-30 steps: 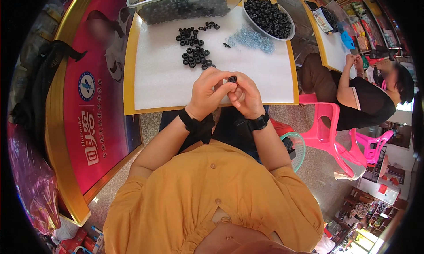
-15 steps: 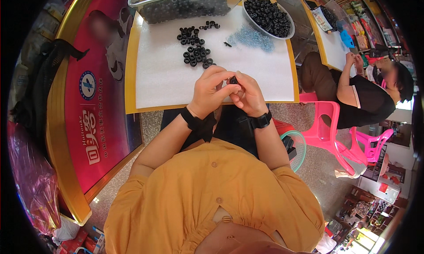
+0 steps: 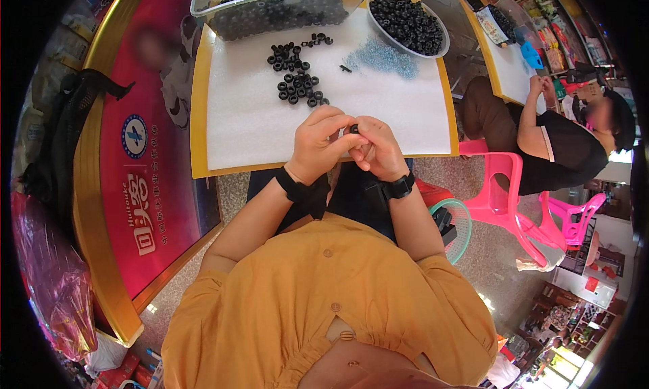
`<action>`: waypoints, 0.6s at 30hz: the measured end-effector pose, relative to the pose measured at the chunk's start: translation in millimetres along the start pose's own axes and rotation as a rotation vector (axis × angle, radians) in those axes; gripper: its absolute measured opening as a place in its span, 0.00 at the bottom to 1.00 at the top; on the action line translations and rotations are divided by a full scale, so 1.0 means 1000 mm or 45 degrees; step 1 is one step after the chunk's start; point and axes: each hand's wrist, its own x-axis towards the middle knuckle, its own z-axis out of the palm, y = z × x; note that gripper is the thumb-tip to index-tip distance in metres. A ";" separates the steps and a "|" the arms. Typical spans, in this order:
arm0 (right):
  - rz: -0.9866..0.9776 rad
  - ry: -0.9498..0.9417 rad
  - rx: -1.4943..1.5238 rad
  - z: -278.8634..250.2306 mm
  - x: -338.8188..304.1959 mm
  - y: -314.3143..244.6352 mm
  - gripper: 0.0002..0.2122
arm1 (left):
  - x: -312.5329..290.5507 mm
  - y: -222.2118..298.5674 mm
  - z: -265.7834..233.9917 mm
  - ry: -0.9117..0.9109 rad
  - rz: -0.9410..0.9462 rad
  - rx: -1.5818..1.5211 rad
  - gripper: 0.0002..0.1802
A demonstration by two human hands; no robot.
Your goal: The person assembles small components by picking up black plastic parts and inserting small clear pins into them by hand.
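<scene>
Over the near edge of the table, my two hands meet around a small black ring-shaped part (image 3: 354, 129). The fingers of my left hand (image 3: 320, 144) are closed at its left side. My right hand (image 3: 380, 148) pinches it from the right, and the fingertips hide part of it. Just beyond my hands lies a loose group of similar black rings (image 3: 299, 86) on the white tabletop (image 3: 250, 129). Farther off, a scatter of tiny pale-blue clear pieces (image 3: 382, 58) lies near a small black piece (image 3: 345, 68).
At the far side stand a clear plastic bin (image 3: 209, 17) and a white bowl (image 3: 441, 54), both holding many black rings. A pink plastic chair (image 3: 510, 179) and a green basket (image 3: 465, 235) are on my right. A co-worker (image 3: 561, 146) sits at another table.
The black ring has tilted a little between my fingers and shifted slightly left. Both hands stay together over the table edge. The view has shifted slightly.
</scene>
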 end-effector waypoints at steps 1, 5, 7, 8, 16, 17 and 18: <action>0.042 -0.030 -0.024 0.000 0.001 -0.003 0.15 | -0.001 -0.002 0.000 -0.001 -0.048 -0.025 0.17; 0.125 0.056 -0.242 0.003 0.003 -0.029 0.13 | 0.002 -0.001 0.000 -0.044 -0.063 -0.015 0.22; 0.034 0.208 -0.490 -0.005 0.012 -0.054 0.13 | 0.005 0.006 0.002 -0.039 -0.192 -0.054 0.27; -0.041 0.207 -0.523 -0.008 0.018 -0.069 0.12 | 0.005 0.006 0.001 -0.032 -0.191 -0.051 0.27; -0.541 0.646 -1.014 -0.086 0.113 -0.164 0.17 | 0.006 0.006 0.000 -0.067 -0.175 -0.078 0.24; -0.569 0.732 -1.139 -0.086 0.121 -0.169 0.18 | 0.005 0.006 0.000 -0.059 -0.176 -0.068 0.24; -0.584 0.926 -1.337 -0.087 0.128 -0.171 0.21 | 0.005 0.006 0.000 -0.059 -0.177 -0.084 0.24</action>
